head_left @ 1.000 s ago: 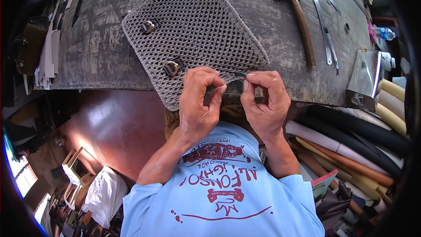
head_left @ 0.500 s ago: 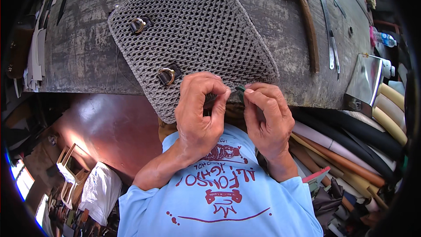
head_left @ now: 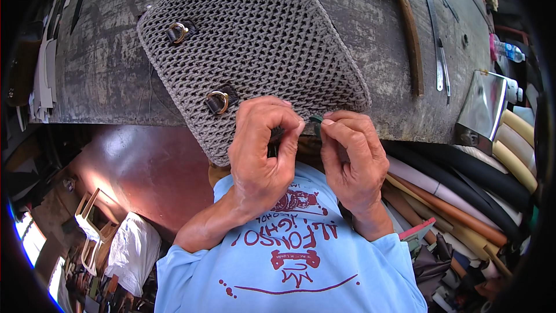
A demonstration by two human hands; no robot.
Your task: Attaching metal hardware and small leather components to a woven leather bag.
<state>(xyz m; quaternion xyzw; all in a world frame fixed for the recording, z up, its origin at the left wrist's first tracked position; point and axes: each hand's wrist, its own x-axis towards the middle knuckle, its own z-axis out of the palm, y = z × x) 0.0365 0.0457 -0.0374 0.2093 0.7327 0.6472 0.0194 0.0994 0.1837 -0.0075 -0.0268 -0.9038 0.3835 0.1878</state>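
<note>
A grey, openly woven bag panel [head_left: 260, 40] lies slanted on the workbench, its near corner hanging over the front edge. Two gold-coloured D-rings on dark tabs are fixed to it: an upper one [head_left: 177, 33] and a lower one [head_left: 218, 102]. My left hand [head_left: 263, 142] is closed in a pinch by the panel's near edge; whatever its fingertips hold is too small to make out. Just to the right, my right hand [head_left: 354, 156] pinches a small dark green piece [head_left: 316, 120] between thumb and fingers. The two sets of fingertips are close but apart.
A hammer [head_left: 410, 40] with a wooden handle, a metal ruler [head_left: 434, 29] and a slim pointed tool [head_left: 444, 72] lie at the bench's right. Rolls of material [head_left: 463, 197] fill the space below it. A white chair [head_left: 90, 232] and white bag [head_left: 133, 252] stand lower left.
The woven panel has shifted slightly left and down, its rings with it. Both hands keep nearly the same place and pinch.
</note>
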